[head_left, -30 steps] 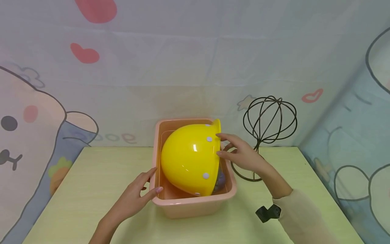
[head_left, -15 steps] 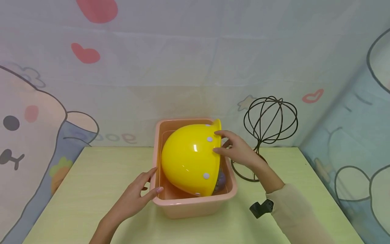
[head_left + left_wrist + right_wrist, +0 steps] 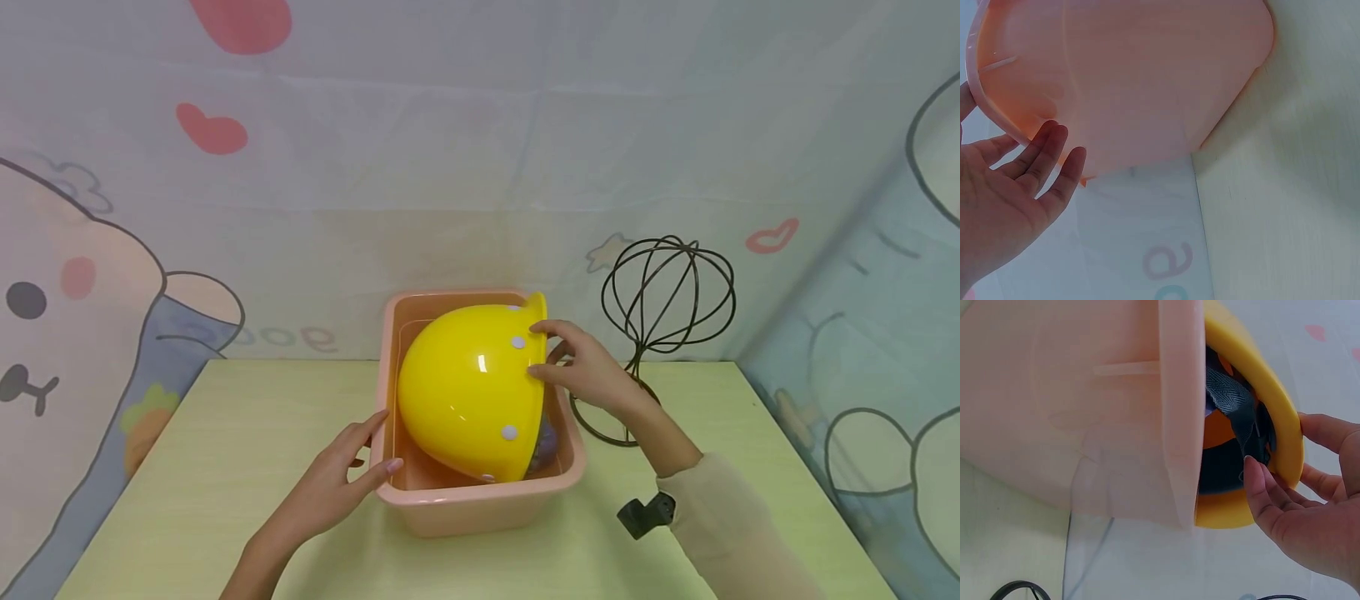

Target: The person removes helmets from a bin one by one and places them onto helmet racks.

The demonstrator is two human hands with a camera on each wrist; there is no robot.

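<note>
A yellow safety helmet point(image 3: 465, 392) with pale dots lies on its side in a pink plastic basin point(image 3: 480, 497), its opening turned right. My right hand point(image 3: 588, 371) pinches the helmet's brim at the right. In the right wrist view, dark webbing straps point(image 3: 1232, 403) show inside the helmet, and the fingertips reach inside its rim. At the basin's front left corner, my left hand point(image 3: 330, 479) holds the rim, thumb over the edge and other fingers along the outer wall. A purple-grey item point(image 3: 546, 443) beside the helmet's opening is mostly hidden.
A dark wire stand point(image 3: 637, 342) with a balloon-shaped cage top stands right of the basin, close behind my right forearm. The pale wooden table point(image 3: 285, 417) ends at a printed cloth backdrop point(image 3: 450, 167).
My right hand has shifted slightly left, its fingertips now farther over the helmet's brim. The helmet, basin and left hand look nearly the same.
</note>
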